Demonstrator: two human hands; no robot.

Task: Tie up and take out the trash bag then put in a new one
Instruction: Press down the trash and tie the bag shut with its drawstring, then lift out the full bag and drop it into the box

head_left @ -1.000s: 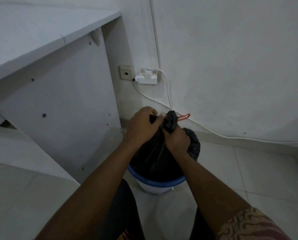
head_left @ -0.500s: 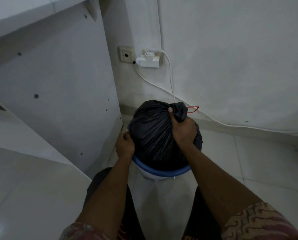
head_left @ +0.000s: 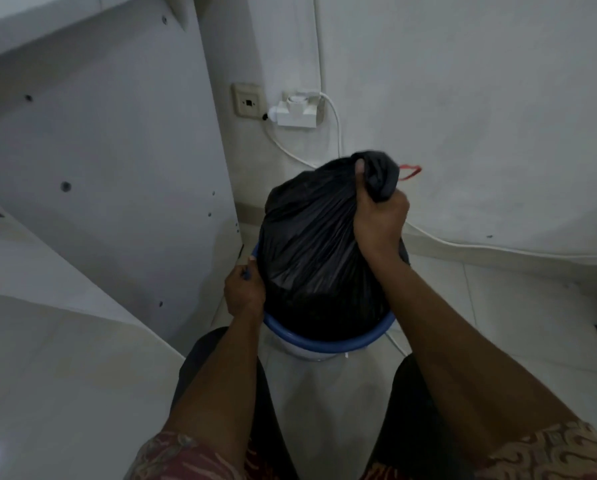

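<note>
A: Any writing, label or number to read here?
B: None; the black trash bag (head_left: 311, 244), the blue-rimmed bin (head_left: 325, 342) and the wall socket (head_left: 248, 103) show no legible marks

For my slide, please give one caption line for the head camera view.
Right hand grips the gathered neck of the black trash bag; left hand holds the bin's blue rim.

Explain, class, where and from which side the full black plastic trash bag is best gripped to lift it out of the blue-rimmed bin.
Grip the full black plastic trash bag at its bunched neck, from above. The plastic gathers there into one narrow twist that a fist can close around, as the right hand does; the bulging body offers no hold. The left hand on the blue-rimmed bin probably steadies it.
</note>
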